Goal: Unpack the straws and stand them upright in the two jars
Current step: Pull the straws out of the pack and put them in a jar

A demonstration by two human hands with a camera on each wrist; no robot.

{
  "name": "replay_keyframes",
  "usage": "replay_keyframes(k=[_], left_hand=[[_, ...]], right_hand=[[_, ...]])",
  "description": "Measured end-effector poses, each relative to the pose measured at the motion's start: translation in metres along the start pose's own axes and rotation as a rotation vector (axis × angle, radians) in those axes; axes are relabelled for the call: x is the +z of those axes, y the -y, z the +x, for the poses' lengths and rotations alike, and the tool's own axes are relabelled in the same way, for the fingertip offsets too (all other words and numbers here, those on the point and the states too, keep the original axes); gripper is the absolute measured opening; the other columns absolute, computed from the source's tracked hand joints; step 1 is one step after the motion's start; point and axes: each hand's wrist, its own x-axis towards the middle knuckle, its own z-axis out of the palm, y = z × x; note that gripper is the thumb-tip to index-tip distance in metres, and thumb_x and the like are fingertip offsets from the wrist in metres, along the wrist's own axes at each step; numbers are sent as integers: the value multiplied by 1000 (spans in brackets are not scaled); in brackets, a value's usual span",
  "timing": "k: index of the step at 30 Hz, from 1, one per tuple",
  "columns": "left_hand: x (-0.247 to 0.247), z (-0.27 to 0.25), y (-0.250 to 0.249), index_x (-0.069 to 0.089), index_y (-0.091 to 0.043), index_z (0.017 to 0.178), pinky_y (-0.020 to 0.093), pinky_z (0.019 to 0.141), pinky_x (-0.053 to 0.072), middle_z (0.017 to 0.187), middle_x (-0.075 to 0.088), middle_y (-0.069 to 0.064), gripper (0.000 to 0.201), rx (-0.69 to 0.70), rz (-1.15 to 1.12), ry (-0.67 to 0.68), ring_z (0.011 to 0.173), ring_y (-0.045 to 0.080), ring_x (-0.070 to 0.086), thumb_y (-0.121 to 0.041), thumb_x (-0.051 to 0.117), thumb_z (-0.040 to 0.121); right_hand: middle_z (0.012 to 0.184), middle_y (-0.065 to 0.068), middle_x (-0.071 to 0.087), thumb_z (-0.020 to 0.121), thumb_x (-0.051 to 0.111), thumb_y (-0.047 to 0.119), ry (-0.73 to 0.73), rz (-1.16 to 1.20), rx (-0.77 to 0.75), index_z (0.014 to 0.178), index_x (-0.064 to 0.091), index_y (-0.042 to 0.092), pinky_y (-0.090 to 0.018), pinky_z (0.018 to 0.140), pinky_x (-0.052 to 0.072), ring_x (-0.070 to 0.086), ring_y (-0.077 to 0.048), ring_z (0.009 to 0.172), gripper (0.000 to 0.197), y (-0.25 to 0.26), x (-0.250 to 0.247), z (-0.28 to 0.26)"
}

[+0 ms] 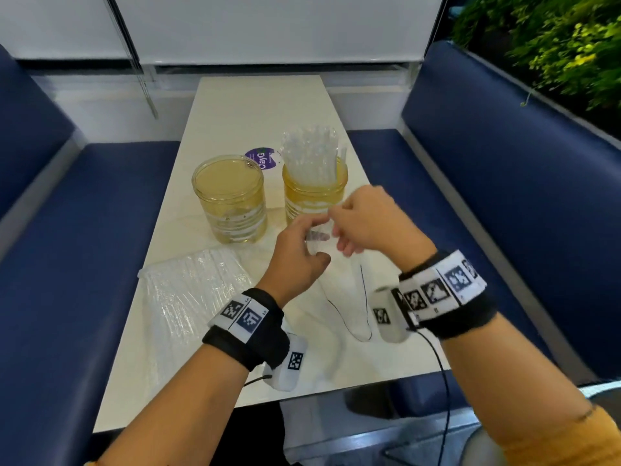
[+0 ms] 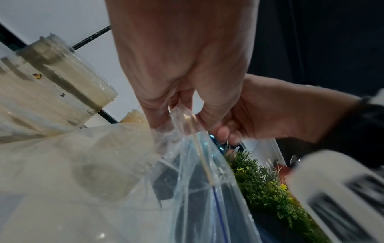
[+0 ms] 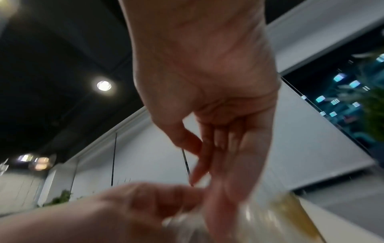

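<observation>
Two amber glass jars stand mid-table. The left jar (image 1: pixel 230 200) is empty, while the right jar (image 1: pixel 314 196) holds several clear wrapped straws (image 1: pixel 311 153) upright. In front of the jars, my left hand (image 1: pixel 316 238) and right hand (image 1: pixel 337 223) both pinch the top edge of a clear plastic bag (image 1: pixel 347 297) that hangs down to the table. From the left wrist view, my left hand (image 2: pixel 178 113) and right hand (image 2: pixel 224 131) pinch the mouth of the bag (image 2: pixel 199 172), which has a blue line along it. What it contains is unclear. The right wrist view is blurred.
A sealed pack of clear straws (image 1: pixel 191 287) lies flat on the white table (image 1: pixel 262 105) at the near left. A purple round label (image 1: pixel 263 158) lies behind the jars. Blue bench seats (image 1: pixel 470 196) flank the table, and plants (image 1: pixel 554 45) stand at the far right.
</observation>
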Motion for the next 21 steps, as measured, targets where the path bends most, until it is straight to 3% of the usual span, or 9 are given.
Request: replay_keyframes(k=[2,3,5,7,9,11,12,17,21], left_hand=[[2,1,-3,58,-5,134,8,87,46,132,58,1,63,31,28,1,104,-11,62,16,62,75],[3,0,-4,59,-7,134,10,88,47,134,57,2,64,39,25,10,107,-4,64,18,60,75],[5,-2,-5,59,-10,133,17,92,51,136,55,2,65,70,29,28,114,13,66,19,56,75],[5,-4,-6,60,-11,132,25,97,52,136,55,2,66,126,53,33,120,19,63,19,55,74],[3,-5,-8,60,-10,132,19,98,50,136,55,2,66,153,75,27,120,16,61,21,56,74],[0,-7,-10,60,-9,132,8,95,45,136,56,3,65,179,116,14,116,12,59,22,57,75],[-1,-8,-11,60,-9,132,7,93,45,136,55,2,65,188,116,15,114,12,61,21,57,75],[-10,-11,-11,59,-11,133,27,81,57,133,54,-4,65,160,35,38,105,12,67,19,54,75],[-12,-16,-10,57,-18,137,27,88,56,137,52,-8,66,127,36,102,111,8,63,9,63,77]], right_hand=[[78,-13,74,95,49,22,198,-54,76,77,67,1,-36,72,59,72,-30,75,33,-21,23,-9],[87,-14,70,97,48,22,253,-139,80,78,65,3,-34,74,53,68,-32,84,32,-30,35,-10],[116,-17,65,102,46,36,338,-305,110,109,65,3,-32,84,46,61,-33,108,38,-45,57,-11],[133,-14,59,97,49,56,386,-455,156,134,54,6,-36,90,48,58,-33,119,62,-54,72,-15],[125,-10,63,88,54,67,392,-576,189,129,56,9,-35,80,47,62,-32,110,71,-60,79,-18],[122,-9,64,88,57,66,394,-622,196,128,56,10,-34,76,45,63,-30,108,69,-62,79,-19],[124,-9,63,89,58,62,395,-616,197,129,54,10,-34,77,45,62,-29,110,66,-63,77,-19],[133,-8,59,85,65,61,419,-513,194,139,47,11,-35,91,49,58,-28,117,76,-59,70,-12],[124,-7,62,88,59,63,401,-491,183,137,47,10,-35,85,51,62,-26,107,73,-53,62,-10]])
